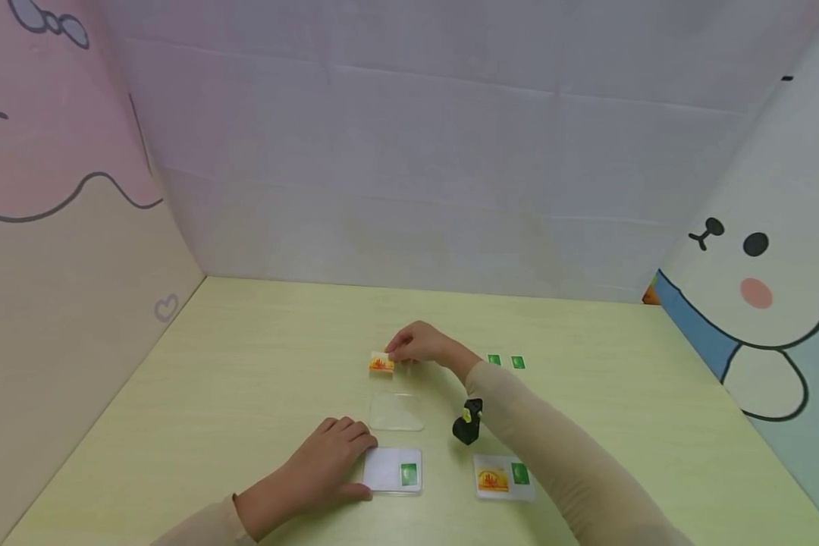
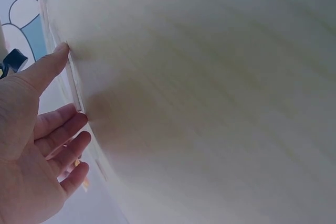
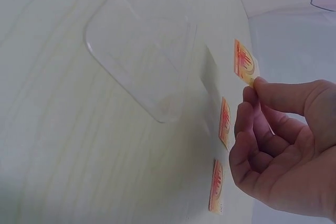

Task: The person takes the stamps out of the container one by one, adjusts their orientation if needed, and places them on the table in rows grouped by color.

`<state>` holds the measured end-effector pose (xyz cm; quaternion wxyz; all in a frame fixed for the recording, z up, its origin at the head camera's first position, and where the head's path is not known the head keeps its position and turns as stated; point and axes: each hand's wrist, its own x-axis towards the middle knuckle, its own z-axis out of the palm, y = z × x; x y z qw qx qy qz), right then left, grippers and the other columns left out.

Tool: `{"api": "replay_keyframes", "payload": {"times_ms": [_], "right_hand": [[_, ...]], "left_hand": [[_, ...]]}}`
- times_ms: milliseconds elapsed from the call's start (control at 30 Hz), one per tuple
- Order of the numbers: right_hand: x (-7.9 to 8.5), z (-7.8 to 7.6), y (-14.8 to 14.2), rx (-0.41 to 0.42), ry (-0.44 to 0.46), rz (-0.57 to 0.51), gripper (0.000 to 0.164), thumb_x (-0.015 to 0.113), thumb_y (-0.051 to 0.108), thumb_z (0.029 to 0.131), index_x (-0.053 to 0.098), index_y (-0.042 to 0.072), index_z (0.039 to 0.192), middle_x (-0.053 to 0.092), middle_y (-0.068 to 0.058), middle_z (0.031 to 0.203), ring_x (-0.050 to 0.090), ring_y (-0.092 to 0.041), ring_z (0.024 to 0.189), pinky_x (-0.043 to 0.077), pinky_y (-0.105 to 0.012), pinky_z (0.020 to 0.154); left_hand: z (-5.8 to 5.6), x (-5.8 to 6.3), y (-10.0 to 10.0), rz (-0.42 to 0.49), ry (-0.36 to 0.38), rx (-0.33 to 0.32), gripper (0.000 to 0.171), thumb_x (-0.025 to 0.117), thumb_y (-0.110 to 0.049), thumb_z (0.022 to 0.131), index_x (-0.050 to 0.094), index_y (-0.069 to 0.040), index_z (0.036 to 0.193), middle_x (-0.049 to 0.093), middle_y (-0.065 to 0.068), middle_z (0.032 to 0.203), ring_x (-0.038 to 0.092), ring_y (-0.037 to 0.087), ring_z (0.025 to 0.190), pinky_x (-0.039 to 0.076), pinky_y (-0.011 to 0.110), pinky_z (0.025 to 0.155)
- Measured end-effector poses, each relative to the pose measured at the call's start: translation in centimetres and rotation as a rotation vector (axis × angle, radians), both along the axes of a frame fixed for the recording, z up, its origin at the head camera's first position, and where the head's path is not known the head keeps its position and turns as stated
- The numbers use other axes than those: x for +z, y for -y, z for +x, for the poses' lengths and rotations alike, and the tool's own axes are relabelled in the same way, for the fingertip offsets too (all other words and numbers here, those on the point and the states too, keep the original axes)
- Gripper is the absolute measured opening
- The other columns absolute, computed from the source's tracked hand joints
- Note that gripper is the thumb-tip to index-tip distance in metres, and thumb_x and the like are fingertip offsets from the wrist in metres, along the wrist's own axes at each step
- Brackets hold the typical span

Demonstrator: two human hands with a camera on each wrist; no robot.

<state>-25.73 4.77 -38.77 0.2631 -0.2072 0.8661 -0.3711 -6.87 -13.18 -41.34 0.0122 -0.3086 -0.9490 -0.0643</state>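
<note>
My right hand (image 1: 419, 341) pinches a small orange and yellow picture card (image 1: 382, 364) between thumb and fingertips, held just over the far part of the table. In the right wrist view the card (image 3: 243, 61) tilts above the tabletop, and two similar orange cards (image 3: 224, 123) (image 3: 216, 187) lie below it. My left hand (image 1: 331, 459) rests at the left side of a white card in a clear case (image 1: 382, 469), which bears a green picture at its right. Its thumb and relaxed fingers (image 2: 63, 156) touch the case's edge, spread apart.
A clear rounded plastic cover (image 1: 396, 412) lies between the hands. At the right, a second white case (image 1: 504, 493) carries an orange and a green picture. Two small green cards (image 1: 494, 359) (image 1: 518, 362) lie beyond the right forearm. Printed walls stand round the table.
</note>
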Motion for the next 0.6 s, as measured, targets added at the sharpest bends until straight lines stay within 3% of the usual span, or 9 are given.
{"api": "replay_keyframes", "payload": {"times_ms": [600], "right_hand": [[-0.06,-0.76,0.61,-0.019,-0.002,-0.004,0.021,0.067,0.016,0.088,0.072,0.003,0.105,0.070,-0.006,0.087,0.052,-0.011,0.068,0.041,-0.020,0.057]], "left_hand": [[-0.11,-0.18,-0.02,-0.016,0.013,0.005,0.056,0.073,-0.054,0.073,0.063,-0.015,0.112,0.062,-0.003,0.111,0.054,0.015,0.102,0.043,0.037,0.089]]}}
